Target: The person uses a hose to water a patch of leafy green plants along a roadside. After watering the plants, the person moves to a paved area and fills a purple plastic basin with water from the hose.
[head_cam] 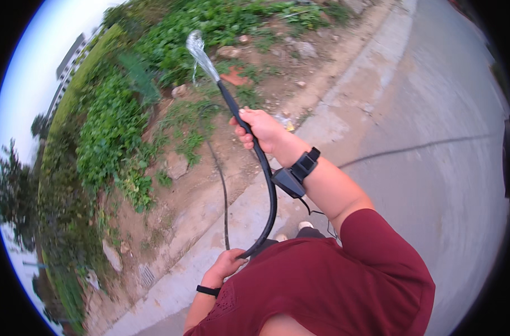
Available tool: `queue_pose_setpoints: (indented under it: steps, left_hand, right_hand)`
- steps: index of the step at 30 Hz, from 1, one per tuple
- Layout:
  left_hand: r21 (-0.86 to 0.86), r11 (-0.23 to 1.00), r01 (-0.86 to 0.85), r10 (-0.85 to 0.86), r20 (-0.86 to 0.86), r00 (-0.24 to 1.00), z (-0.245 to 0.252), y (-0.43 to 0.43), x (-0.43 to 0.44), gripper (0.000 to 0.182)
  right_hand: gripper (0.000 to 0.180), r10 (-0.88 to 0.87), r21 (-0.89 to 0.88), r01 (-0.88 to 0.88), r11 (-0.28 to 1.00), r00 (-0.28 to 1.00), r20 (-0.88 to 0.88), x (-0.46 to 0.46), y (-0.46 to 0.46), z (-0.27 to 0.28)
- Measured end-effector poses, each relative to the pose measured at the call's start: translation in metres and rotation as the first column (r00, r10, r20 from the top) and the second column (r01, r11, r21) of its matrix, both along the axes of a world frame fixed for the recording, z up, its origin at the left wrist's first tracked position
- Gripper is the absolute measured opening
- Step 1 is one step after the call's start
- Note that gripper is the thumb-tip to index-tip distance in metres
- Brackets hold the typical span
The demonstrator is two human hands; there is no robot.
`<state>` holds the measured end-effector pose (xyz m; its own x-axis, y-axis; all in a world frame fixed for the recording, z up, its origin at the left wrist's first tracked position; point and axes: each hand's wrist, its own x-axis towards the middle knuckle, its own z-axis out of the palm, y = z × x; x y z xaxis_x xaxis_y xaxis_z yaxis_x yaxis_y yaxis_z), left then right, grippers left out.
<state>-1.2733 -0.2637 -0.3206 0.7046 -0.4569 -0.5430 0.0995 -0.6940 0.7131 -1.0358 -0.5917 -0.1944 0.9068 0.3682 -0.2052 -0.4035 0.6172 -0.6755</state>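
My right hand (261, 129) is wrapped around a black hose (272, 197) a little below its upper end. That end points up and away, towards the plants. Beyond it extends a clear, shiny streak (204, 59) that looks like water leaving the hose. Further down, the hose bends back towards my body, where my left hand (227, 263) grips it near my waist. Part of the hose is hidden inside that hand. A thinner dark length of hose (223, 189) runs up from beside my left hand and curves over the soil.
Leafy green plants (108, 147) and scattered rocks (177, 164) cover the dirt bank ahead and left. A concrete kerb (343, 101) separates it from the grey pavement (431, 201). Across the pavement lies a dark line (406, 150), apparently more hose. A black device (289, 182) is strapped to my right wrist.
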Motion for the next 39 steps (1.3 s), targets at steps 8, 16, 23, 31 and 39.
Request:
queue_pose_setpoints:
  steps: [8,16,23,31,39]
  left_hand:
    - [-0.109,0.976,0.190,-0.176,0.132,0.976,0.019,-0.020,-0.110,0.020]
    - [-0.182,0.906,0.383,-0.357,0.162,0.920,0.073,-0.055,-0.266,0.019]
    - [-0.171,0.850,0.498,-0.398,0.409,0.821,0.104,-0.134,-0.413,0.019]
    - [-0.137,0.794,0.593,-0.461,0.500,0.733,0.114,-0.243,-0.635,0.019]
    - [-0.176,0.793,0.583,-0.455,0.464,0.760,0.110,-0.268,-0.829,0.017]
  right_hand:
    - [0.033,-0.324,-0.114,0.316,0.942,0.944,-0.055,-0.228,-0.102,-0.008]
    - [0.033,-0.428,-0.343,0.350,0.872,0.885,-0.185,-0.499,-0.137,-0.003]
    - [0.033,-0.490,-0.283,0.470,0.836,0.872,-0.001,-0.703,-0.222,0.022]
    - [0.029,-0.452,-0.364,0.428,0.827,0.892,0.021,-0.934,-0.315,0.033]
    - [0.029,-0.658,-0.232,0.669,0.706,0.741,0.134,-1.179,-0.346,0.049]
